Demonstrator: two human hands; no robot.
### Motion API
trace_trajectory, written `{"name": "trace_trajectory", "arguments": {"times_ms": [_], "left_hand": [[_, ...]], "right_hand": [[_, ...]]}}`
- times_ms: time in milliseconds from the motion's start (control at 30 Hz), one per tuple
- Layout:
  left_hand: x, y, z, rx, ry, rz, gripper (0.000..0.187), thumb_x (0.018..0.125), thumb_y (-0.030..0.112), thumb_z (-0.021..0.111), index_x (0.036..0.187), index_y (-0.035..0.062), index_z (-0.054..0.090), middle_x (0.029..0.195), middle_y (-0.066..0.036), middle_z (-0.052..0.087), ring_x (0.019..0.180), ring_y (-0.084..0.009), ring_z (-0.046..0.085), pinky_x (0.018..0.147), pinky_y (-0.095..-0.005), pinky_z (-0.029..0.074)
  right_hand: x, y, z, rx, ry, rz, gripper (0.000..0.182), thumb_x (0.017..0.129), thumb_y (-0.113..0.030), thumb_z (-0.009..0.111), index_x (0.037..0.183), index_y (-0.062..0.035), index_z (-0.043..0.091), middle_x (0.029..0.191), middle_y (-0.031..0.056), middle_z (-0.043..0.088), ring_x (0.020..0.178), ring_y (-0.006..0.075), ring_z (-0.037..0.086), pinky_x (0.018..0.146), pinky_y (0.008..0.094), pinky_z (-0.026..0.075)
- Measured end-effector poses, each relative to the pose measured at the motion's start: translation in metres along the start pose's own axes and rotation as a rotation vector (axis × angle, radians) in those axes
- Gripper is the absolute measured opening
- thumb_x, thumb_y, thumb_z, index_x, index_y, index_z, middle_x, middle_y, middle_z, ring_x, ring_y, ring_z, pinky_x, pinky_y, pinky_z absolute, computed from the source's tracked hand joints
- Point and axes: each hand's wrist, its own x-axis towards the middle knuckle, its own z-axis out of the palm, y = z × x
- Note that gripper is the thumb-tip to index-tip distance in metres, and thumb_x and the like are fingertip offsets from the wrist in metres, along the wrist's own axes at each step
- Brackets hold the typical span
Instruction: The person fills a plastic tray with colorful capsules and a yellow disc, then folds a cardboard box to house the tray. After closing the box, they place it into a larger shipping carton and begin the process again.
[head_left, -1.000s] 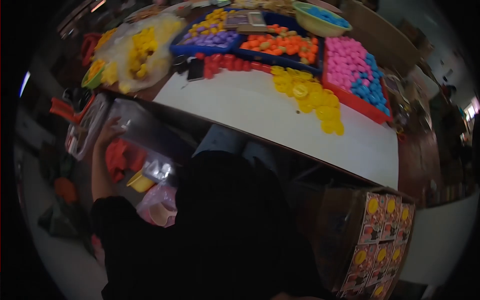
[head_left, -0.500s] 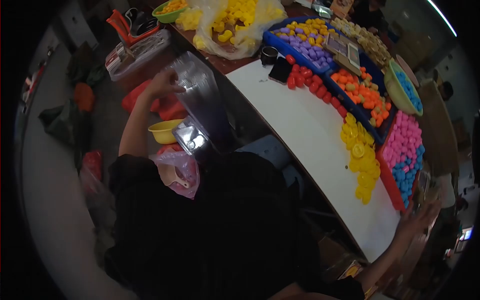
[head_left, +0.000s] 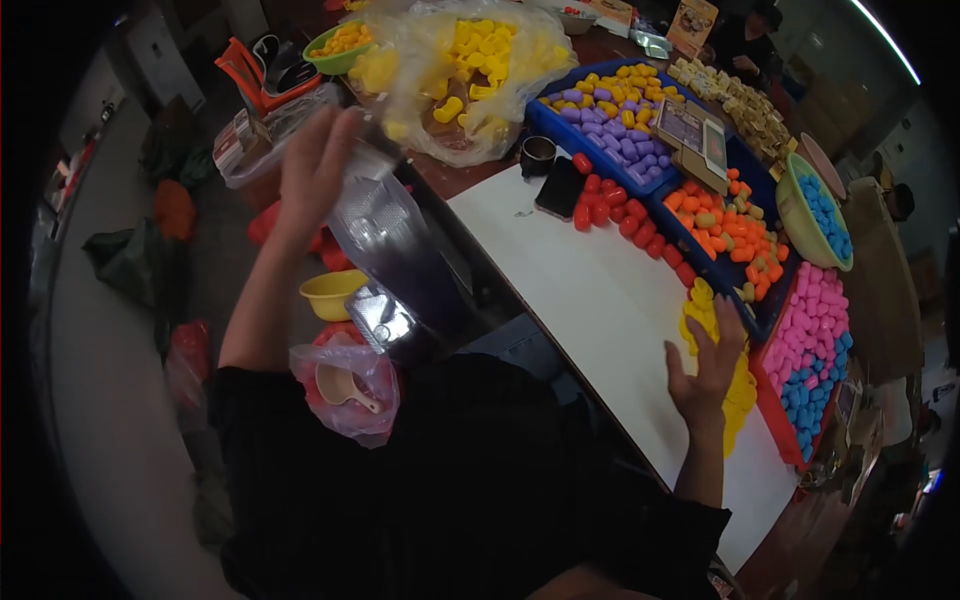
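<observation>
My left hand [head_left: 315,170] is raised at the left beside a long stack of clear plastic packaging [head_left: 385,225]. Its fingers point upward and are smeared by motion, so whether they grip the top of the plastic cannot be made out. Over the white tabletop [head_left: 570,270] my right hand [head_left: 708,370] hovers with fingers spread and nothing in them. Behind and beside it lies a row of yellow plastic pieces [head_left: 740,405], partly hidden by the hand. A line of red capsule-shaped pieces [head_left: 630,222] runs up from the yellow ones.
Blue trays hold purple and yellow pieces [head_left: 615,125] and orange pieces [head_left: 725,225]. A red tray [head_left: 775,400] has pink and blue ones. A phone [head_left: 560,188] and a dark cup [head_left: 537,156] stand near a bag of yellow pieces [head_left: 475,75]. A person [head_left: 745,45] sits across.
My right hand has come from the far right edge, beyond the red tray, back over the yellow pieces. My left hand has risen slightly along the plastic stack.
</observation>
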Motion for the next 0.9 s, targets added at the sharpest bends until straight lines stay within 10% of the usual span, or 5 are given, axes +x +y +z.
{"name": "trace_trajectory", "arguments": {"times_ms": [267, 333, 467, 733, 900], "left_hand": [[-0.047, -0.052, 0.195, -0.692, -1.249, -0.869, 0.025, 0.087, 0.026, 0.054, 0.097, 0.0028, 0.058, 0.098, -0.009, 0.06, 0.094, -0.0201, 0.058, 0.082, -0.0318, 0.046], [0.002, -0.084, 0.207, 0.216, -0.945, 0.224, 0.034, 0.087, 0.023, 0.054, 0.111, 0.0003, 0.05, 0.102, -0.015, 0.059, 0.088, -0.0264, 0.059, 0.08, -0.0337, 0.047], [0.175, -0.206, 0.216, 0.472, 0.051, 0.17, 0.034, 0.088, 0.021, 0.049, 0.113, -0.0025, 0.048, 0.097, -0.025, 0.058, 0.088, -0.038, 0.057, 0.073, -0.0429, 0.045], [0.254, -0.387, 0.186, 1.472, -0.742, 0.235, 0.051, 0.094, 0.03, 0.032, 0.139, 0.0104, 0.018, 0.121, -0.022, 0.05, 0.1, -0.0348, 0.057, 0.085, -0.0424, 0.044], [0.299, -0.43, 0.195, 0.505, -0.294, 0.03, 0.045, 0.085, 0.036, 0.052, 0.113, 0.0006, 0.049, 0.096, -0.017, 0.061, 0.085, -0.0289, 0.061, 0.074, -0.0377, 0.048]], "right_hand": [[-0.036, -0.032, 0.067, 0.219, -0.541, 0.164, 0.06, 0.071, -0.026, 0.071, 0.122, -0.0053, 0.046, 0.12, 0.0123, 0.05, 0.114, 0.0275, 0.045, 0.096, 0.0526, 0.031], [-0.061, -0.022, 0.084, 0.209, -0.594, 0.225, 0.053, 0.072, -0.023, 0.069, 0.119, -0.0058, 0.049, 0.115, 0.0093, 0.053, 0.11, 0.0247, 0.047, 0.096, 0.0503, 0.032], [-0.064, -0.023, 0.081, 0.224, -0.615, 0.391, 0.036, 0.077, -0.017, 0.064, 0.11, -0.0068, 0.055, 0.103, 0.0052, 0.059, 0.101, 0.0212, 0.052, 0.095, 0.0451, 0.035], [-0.086, -0.036, 0.095, 0.125, -0.484, 0.391, 0.029, 0.079, -0.016, 0.056, 0.107, -0.008, 0.056, 0.102, 0.004, 0.059, 0.1, 0.0204, 0.053, 0.095, 0.0438, 0.036], [-0.078, -0.039, 0.096, 0.176, -0.496, 0.289, 0.026, 0.079, -0.016, 0.055, 0.104, -0.0075, 0.057, 0.097, 0.0042, 0.059, 0.096, 0.0202, 0.054, 0.092, 0.0415, 0.038]]}}
